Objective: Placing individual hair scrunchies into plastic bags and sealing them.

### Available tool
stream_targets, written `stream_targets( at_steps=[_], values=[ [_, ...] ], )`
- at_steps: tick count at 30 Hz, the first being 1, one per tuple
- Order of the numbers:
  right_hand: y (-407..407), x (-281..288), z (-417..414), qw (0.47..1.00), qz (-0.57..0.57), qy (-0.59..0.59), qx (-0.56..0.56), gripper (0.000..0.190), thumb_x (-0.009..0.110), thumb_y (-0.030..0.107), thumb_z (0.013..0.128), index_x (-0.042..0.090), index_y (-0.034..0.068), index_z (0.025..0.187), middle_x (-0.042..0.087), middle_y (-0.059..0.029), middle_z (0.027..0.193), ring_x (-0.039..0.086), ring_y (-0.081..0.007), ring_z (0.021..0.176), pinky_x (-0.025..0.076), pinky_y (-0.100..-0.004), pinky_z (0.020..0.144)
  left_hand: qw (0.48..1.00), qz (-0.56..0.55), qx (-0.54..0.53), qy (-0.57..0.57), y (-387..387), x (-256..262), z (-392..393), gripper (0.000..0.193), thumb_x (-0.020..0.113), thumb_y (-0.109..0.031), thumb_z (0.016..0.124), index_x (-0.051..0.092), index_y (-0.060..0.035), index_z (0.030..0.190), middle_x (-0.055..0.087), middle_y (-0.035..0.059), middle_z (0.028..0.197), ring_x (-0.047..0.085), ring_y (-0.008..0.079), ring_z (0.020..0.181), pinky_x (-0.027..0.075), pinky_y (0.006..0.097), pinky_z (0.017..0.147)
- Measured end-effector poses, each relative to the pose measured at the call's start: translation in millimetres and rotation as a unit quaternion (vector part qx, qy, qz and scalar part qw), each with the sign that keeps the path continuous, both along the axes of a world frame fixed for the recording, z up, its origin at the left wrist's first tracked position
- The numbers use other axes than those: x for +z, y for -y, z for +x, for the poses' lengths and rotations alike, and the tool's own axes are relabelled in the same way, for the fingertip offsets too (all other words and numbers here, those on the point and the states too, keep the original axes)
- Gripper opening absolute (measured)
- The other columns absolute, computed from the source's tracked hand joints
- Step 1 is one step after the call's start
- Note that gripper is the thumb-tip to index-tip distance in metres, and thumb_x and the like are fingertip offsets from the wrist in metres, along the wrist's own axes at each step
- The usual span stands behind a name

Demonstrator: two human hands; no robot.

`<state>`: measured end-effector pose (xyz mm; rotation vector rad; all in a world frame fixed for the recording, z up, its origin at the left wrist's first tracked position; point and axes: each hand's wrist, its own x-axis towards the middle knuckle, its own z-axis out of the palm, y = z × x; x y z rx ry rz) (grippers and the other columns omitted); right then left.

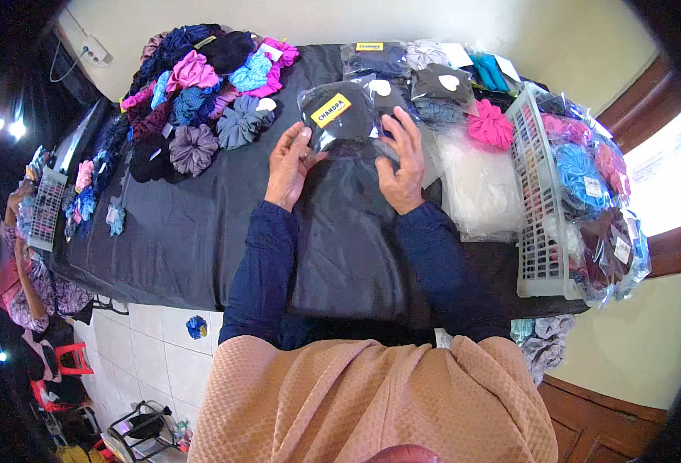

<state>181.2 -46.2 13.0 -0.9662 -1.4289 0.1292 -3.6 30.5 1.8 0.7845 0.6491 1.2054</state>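
Observation:
My left hand (292, 161) pinches the lower left edge of a clear plastic packet (343, 116). Inside it is a black fabric item with a yellow label that bears writing. At the packet's right side is my right hand (401, 162), fingers spread and curved; whether a fingertip touches the plastic I cannot tell. Just behind lies another dark packet with a white heart-shaped tag (380, 88). A further black packet with a white heart tag (442, 87) rests to the right, beside a loose pink scrunchie (491, 124).
A heap of scrunchies (193, 110) covers the table's back left. At right, a stack of clear plastic bags (479, 185) lies by a white plastic basket (540, 202) full of bagged scrunchies. Another person (22, 278) sits far left by a second basket (48, 208). One scrunchie (197, 327) is on the floor.

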Motion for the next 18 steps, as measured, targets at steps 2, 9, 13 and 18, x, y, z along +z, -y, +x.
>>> stream_targets(
  at_steps=[2,9,13,18],
  values=[
    [-2,-4,4,0.995,-0.029,-0.097,0.018,0.06,0.048,-0.011,0.07,0.043,0.0,0.128,0.039,-0.0116,0.132,0.052,-0.0224,0.11,0.049,-0.0322,0.087,0.999,0.005,0.034,0.014,2,3,7,0.028,0.065,-0.017,0.087,0.053,-0.0074,0.11,0.051,-0.0049,0.069,0.05,0.005,0.059,0.056,0.0351,0.072],
    [-9,-9,9,0.908,-0.212,-0.353,0.077,0.03,0.062,0.008,0.082,0.054,-0.001,0.11,0.059,-0.0099,0.092,0.061,-0.0161,0.073,0.052,-0.0262,0.068,0.996,0.031,0.054,0.069,4,-3,15,0.027,0.064,-0.016,0.087,0.052,-0.0078,0.11,0.054,-0.0035,0.077,0.051,0.0057,0.061,0.054,0.0352,0.075],
    [-7,-4,6,0.843,-0.3,-0.406,0.184,0.025,0.063,0.017,0.086,0.057,-0.001,0.102,0.061,-0.009,0.083,0.063,-0.0171,0.069,0.053,-0.0275,0.065,0.996,0.048,0.045,0.064,5,-9,12,0.028,0.064,-0.016,0.087,0.051,-0.0073,0.111,0.056,-0.0021,0.085,0.051,0.0047,0.066,0.052,0.0303,0.072],
    [-11,-12,9,0.812,-0.254,-0.456,0.263,0.023,0.06,0.013,0.088,0.057,-0.002,0.105,0.062,-0.0084,0.093,0.064,-0.0177,0.079,0.053,-0.0302,0.071,0.998,0.054,0.005,-0.021,13,-5,10,0.03,0.065,-0.013,0.086,0.052,-0.007,0.113,0.057,-0.0032,0.09,0.054,0.004,0.074,0.049,0.0232,0.068]
  ],
)
